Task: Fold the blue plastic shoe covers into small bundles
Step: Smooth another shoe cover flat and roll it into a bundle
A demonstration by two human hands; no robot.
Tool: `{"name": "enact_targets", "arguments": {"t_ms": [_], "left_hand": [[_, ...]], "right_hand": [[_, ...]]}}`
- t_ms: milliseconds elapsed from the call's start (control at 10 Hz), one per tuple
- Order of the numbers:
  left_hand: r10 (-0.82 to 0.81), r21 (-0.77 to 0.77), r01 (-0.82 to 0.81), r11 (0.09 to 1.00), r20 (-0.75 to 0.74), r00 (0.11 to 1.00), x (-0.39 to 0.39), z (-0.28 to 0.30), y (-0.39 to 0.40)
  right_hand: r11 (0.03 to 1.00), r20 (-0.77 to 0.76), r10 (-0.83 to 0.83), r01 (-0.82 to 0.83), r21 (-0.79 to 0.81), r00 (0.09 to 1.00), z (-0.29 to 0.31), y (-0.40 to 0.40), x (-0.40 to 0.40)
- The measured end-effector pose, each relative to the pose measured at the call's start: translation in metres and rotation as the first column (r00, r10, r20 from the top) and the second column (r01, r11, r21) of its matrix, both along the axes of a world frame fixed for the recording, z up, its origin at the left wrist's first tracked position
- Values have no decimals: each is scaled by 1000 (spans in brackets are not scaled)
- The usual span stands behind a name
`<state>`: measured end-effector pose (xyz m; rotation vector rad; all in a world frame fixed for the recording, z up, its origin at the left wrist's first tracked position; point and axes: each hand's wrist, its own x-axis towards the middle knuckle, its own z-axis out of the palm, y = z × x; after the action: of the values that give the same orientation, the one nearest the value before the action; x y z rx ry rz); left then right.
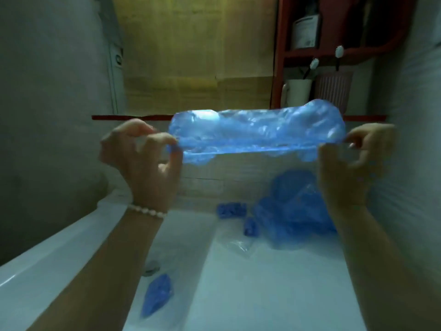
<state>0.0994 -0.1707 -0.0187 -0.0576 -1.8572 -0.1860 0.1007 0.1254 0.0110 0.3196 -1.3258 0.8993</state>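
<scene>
Folded blue bundle (157,295) lying in the white basin (262,295), nearest; clear plastic wrapper (237,247) beyond it; two small blue bundles (231,210) beside a loose heap of blue covers (293,211); above these, one blue shoe cover (257,132) stretched flat in the air, left hand (143,156) pinching its left end, right hand (358,154) pinching its right end; white mug (298,91) with toothbrushes on red shelf (279,56) behind

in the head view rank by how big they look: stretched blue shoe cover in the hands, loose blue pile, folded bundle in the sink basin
1. Stretched blue plastic shoe cover.
2. Loose pile of blue plastic covers, partly hidden.
3. Folded blue bundle in the sink basin.
The stretched cover is nearer the camera, so first and second are unsure.
</scene>
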Motion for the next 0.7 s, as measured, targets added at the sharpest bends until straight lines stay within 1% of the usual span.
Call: {"name": "enact_targets", "arguments": {"t_ms": [100, 200, 300, 400, 500, 600, 700], "left_hand": [[37, -352, 74, 933, 300, 953, 39, -30, 28], [313, -401, 73, 913, 804, 506, 46, -75, 30], [332, -404, 67, 912, 825, 458, 63, -100, 46], [276, -395, 129, 910, 807, 521, 77, -111, 66], [225, -422, 282, 862, 816, 533, 95, -115, 80], [158, -421, 313, 852, 775, 612, 91, -125, 81], [125, -361, 368, 857, 838, 531, 101, -111, 95]], "right_hand": [[738, 564, -451, -67, 672, 691, -47, -3, -4], [597, 659, -695, -279, 752, 287, -101, 3, -5], [567, 633, -703, -282, 774, 325, -126, 9, 0], [536, 607, -695, -284, 795, 387, -142, 6, 3], [507, 572, -659, -273, 818, 488, -158, 9, 4], [546, 594, -549, -286, 788, 588, -170, 13, 3], [626, 666, -388, -347, 698, 637, -174, 12, 3]]}}
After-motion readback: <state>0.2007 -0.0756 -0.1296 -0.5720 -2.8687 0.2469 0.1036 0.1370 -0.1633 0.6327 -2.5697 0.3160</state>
